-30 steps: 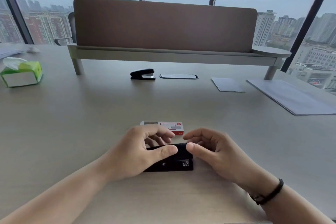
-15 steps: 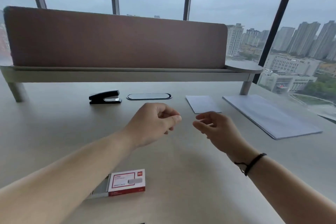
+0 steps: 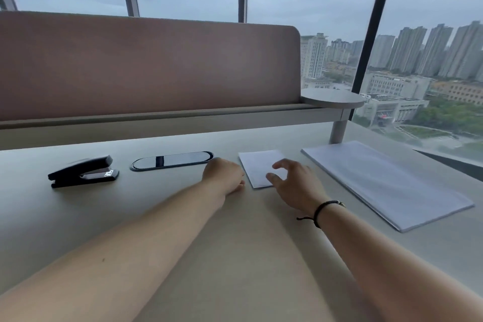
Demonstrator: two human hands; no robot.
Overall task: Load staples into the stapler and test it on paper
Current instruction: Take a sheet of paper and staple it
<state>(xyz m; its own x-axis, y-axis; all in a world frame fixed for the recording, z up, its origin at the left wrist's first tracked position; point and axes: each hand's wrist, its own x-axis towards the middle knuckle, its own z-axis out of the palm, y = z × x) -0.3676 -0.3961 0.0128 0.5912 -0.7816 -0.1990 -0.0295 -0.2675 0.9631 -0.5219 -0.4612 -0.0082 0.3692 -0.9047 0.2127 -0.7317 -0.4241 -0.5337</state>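
A small white sheet of paper point(image 3: 257, 167) lies on the desk point(image 3: 235, 256) ahead of me. My right hand point(image 3: 295, 181) hovers over its near right corner with fingers spread and curved, holding nothing. Just left of the sheet's edge, my left hand point(image 3: 222, 175) is down at the desk with its fingers curled under; nothing shows in it. A black stapler point(image 3: 83, 172) stands closed at the far left, apart from both hands. The staple box and the other black stapler are out of view.
An oval cable port point(image 3: 171, 161) sits between the stapler and my left hand. A larger stack of white paper point(image 3: 386, 185) lies at the right. A brown divider panel point(image 3: 146, 68) on a low shelf closes off the back, with windows behind it.
Both hands left the black stapler near me and reached forward to the small sheet. The view swung up and right, so the staple box and that stapler dropped out of sight.
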